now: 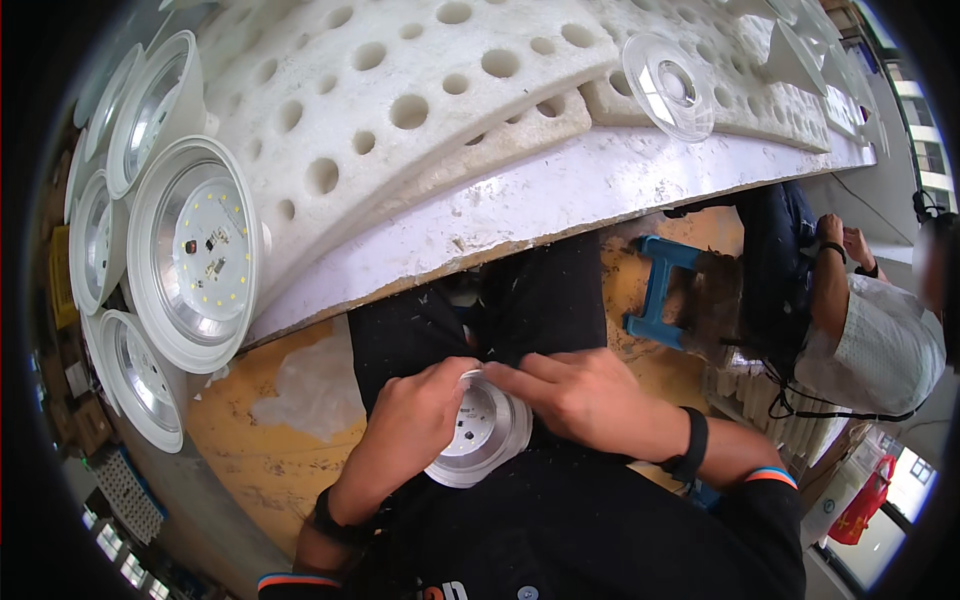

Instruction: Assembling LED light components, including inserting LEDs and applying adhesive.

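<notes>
A white LED bulb housing (487, 462) rests in my lap with its wide mouth turned up. Inside its reflective rim lies a round board with small dark parts. My left hand (420, 415) is closed round the left side of the housing, fingers at the upper rim. From the other side, my right hand (585, 400) bends over the same rim, with its fingertips pressed together near the left ones. Any small part between the fingertips is hidden. Both wrists wear black bands.
Ahead, white foam with round holes (470, 90) covers a white tabletop (480, 230). A clear plastic disc (670, 88) lies on the foam. Several LED bulb housings (195, 255) stand at left. Right of my legs are a blue stool (657, 290) and a seated person (850, 330).
</notes>
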A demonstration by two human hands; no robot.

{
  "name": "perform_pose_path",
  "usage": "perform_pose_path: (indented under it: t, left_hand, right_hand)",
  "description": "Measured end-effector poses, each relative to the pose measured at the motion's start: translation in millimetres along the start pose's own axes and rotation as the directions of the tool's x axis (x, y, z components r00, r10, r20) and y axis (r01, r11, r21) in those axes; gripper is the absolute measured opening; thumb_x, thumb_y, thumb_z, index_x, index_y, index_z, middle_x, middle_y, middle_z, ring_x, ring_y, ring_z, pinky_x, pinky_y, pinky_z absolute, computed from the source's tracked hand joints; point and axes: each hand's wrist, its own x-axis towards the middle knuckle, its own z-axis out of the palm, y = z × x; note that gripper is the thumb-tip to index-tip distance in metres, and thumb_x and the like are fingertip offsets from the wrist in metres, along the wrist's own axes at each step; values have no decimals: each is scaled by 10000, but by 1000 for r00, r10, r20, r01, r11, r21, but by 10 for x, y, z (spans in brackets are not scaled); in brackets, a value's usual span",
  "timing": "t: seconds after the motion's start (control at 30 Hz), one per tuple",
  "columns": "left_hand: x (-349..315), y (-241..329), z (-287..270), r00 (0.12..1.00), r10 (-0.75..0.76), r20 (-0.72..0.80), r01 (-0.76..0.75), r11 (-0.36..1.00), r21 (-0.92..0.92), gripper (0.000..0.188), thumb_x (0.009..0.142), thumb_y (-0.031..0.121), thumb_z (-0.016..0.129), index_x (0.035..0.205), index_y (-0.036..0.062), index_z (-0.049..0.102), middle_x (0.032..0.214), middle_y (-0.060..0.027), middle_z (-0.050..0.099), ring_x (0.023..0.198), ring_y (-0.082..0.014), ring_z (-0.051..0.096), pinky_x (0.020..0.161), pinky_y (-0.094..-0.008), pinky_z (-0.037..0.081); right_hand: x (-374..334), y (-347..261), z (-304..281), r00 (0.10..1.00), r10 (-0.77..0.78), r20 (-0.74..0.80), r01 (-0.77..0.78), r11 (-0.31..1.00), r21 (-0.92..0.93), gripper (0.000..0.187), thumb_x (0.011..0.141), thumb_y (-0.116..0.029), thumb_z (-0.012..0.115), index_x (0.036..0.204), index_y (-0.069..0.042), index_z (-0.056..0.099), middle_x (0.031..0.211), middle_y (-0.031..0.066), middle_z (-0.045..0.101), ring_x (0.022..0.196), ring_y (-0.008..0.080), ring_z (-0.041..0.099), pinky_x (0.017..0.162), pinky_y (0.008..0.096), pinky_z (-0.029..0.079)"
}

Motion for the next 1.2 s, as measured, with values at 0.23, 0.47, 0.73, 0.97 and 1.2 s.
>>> perform_pose_path:
  t: [0.23,0.47,0.73,0.97,1.2]
  left_hand:
    - [-4,-38,29,999,51,-10,-51,999,-9,174,885,43,549,1050,31,600,904,-202,660,794,-389,645,657,-450,526]
    - [43,-78,-9,999,4,34,-4,1000,12,242,886,50,559,1126,38,588,889,-223,660,798,-407,642,680,-462,519]
    - [90,-88,-37,998,-25,58,26,999,-26,599,874,27,561,1431,73,346,870,-251,653,811,-430,634,692,-465,515]
    - [67,-39,-56,991,-95,89,106,987,-124,659,870,-7,524,1474,124,296,966,-242,667,922,-385,661,783,-390,510]
    - [113,-99,-33,991,-91,96,99,991,-85,663,865,11,539,1471,109,288,883,-237,655,858,-392,649,734,-438,500]
  right_hand:
    - [-64,38,-78,997,5,78,-2,999,-38,376,757,-94,593,1133,-73,603,762,39,564,664,189,651,516,317,505]
    - [141,34,-17,996,-70,59,73,996,-47,303,766,-93,581,1067,-75,607,784,45,588,678,196,663,522,321,516]
    - [232,74,-10,985,-129,117,134,990,-36,362,771,-97,568,1130,-62,597,806,58,598,673,208,661,533,334,515]
    - [54,156,-85,989,-68,130,79,993,-84,380,753,-113,586,1129,-60,613,796,42,595,662,186,652,520,314,507]
    - [156,155,-24,988,-145,50,149,986,-71,365,744,-127,597,1102,-54,611,779,40,575,635,180,635,526,316,506]
